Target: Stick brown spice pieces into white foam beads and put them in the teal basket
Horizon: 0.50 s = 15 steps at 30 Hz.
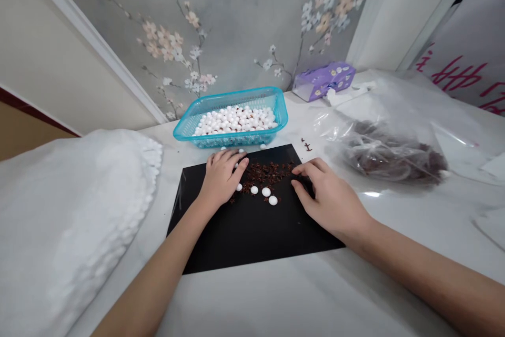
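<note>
Working over a black board (252,237), your left hand (223,176) lies open and flat beside the star anise pile (268,175), and your right hand (331,195) curves open at its edge, gripping nothing visible. Four white beads (266,192) sit loose on the board, dozens more fill the teal basket (278,100). Beyond, a plastic bag (394,153) holds dark dried pieces, by a purple tissue box (323,82); a white pillow (71,221) lies to your left.

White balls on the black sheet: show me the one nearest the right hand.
It's the lowest white ball, at the right end of the short row, closest to the right hand. The other balls lie further left, toward the left hand.
</note>
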Motion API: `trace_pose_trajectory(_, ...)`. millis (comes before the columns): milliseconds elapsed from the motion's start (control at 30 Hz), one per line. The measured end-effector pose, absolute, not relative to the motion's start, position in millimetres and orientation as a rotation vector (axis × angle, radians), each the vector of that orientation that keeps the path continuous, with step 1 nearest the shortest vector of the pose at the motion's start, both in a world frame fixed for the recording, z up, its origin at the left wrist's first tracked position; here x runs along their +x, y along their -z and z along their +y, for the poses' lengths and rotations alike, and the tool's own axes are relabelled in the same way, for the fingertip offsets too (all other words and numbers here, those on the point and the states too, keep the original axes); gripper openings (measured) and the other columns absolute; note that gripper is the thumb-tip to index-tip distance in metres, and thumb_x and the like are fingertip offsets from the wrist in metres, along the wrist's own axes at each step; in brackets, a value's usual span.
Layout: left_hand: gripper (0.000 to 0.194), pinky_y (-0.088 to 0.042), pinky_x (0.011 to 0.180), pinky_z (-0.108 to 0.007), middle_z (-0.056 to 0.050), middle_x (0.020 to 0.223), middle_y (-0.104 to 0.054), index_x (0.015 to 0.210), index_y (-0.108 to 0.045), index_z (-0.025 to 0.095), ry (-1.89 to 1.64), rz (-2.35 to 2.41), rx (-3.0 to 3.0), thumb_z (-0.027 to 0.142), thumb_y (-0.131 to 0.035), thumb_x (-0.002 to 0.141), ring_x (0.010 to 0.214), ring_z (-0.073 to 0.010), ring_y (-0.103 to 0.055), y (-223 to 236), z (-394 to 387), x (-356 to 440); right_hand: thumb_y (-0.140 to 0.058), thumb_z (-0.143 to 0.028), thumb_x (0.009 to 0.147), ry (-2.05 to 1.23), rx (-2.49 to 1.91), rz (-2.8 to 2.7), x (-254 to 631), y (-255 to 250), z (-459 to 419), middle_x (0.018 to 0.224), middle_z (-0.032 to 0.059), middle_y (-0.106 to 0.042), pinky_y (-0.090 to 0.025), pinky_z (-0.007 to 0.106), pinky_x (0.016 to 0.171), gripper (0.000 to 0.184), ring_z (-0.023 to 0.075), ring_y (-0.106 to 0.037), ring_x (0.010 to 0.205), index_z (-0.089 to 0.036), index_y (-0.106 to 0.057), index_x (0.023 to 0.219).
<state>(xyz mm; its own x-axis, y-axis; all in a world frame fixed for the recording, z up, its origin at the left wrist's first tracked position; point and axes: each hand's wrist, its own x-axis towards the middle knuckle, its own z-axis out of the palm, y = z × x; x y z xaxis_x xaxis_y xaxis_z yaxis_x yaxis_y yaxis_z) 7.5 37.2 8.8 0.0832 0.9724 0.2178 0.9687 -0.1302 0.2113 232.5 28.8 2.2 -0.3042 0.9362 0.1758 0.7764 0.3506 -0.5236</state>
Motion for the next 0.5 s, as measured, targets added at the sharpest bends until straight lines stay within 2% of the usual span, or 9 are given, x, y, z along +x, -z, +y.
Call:
trace_pose_trajectory(100, 0.034, -0.032, 0.095, -0.041, -0.005, 0.111, -0.064, 0.104, -0.062, 0.021, -0.602, 2.052, 2.338, 0.037, -0.034, 0.092, 0.109, -0.0229, -0.050, -8, 37, 8, -0.046, -0.025, 0.084, -0.489, -1.490, -2.154, 233, -1, 29, 0.099, 0.0029, -0.056, -0.045, 0.030, 0.055, 0.017, 0.0114, -0.053, 0.054, -0.019, -0.056, 0.096)
trace_pose_trajectory(267, 0.014, -0.042, 0.082, -0.033, -0.005, 0.091, -0.064, 0.079, -0.060, 0.019, -0.892, 2.036, 2.370, 0.031, -0.054, 0.082, 0.092, -0.0202, -0.058, -9, 34, 10, -0.047, -0.023, 0.083, -0.508, -1.476, -2.130, 234, 0, 32, 0.101, 0.0050, -0.056, -0.047, 0.031, 0.059, 0.020, 0.0114, -0.054, 0.054, -0.017, -0.058, 0.099)
trace_pose_trajectory(500, 0.011, -0.046, 0.064, -0.023, -0.003, 0.084, -0.066, 0.069, -0.055, 0.018, -1.504, 1.910, 2.029, 0.023, -0.061, 0.076, 0.081, -0.0146, -0.062, -12, 26, 27, -0.048, -0.021, 0.084, -0.546, -1.457, -2.149, 236, 0, 33, 0.086, 0.0010, -0.063, -0.045, 0.030, 0.058, 0.014, 0.0149, -0.058, 0.061, -0.020, -0.061, 0.085)
